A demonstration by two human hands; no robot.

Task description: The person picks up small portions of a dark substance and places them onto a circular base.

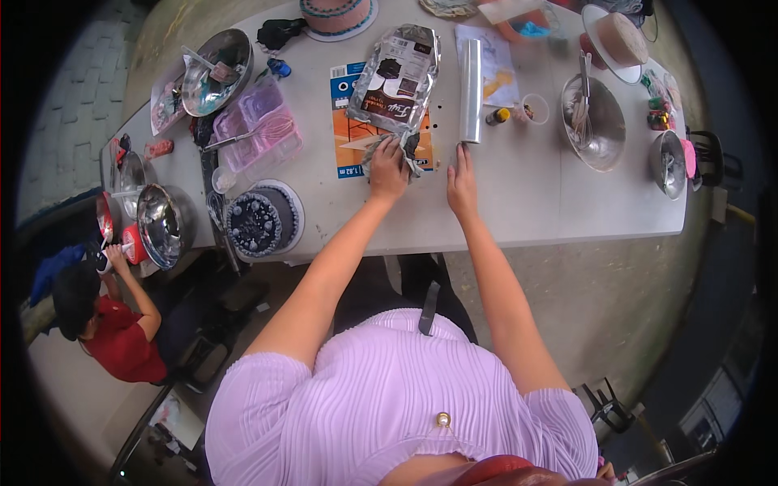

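My left hand point(389, 170) grips a crumpled, dark-stained grey cloth or paper point(418, 159) on the white table, fingers partly hidden in its folds. Just beyond it lies a large silver foil pouch point(398, 76) with a printed label. Beneath both is an orange and blue printed sheet point(349, 146). My right hand point(464, 185) rests flat on its edge, thumb apart and holding nothing. Its fingertips reach the near end of a roll of clear plastic film point(471, 91); whether they touch it I cannot tell. Small dark spots mark the table between pouch and roll.
A dark decorated cake point(258, 222) stands left, near the table's front edge. A pink cake point(338, 15) is at the back. Metal bowls point(594, 124) with whisks and a pink divided tray point(258, 121) flank the middle. A person in red point(121, 328) works at far left.
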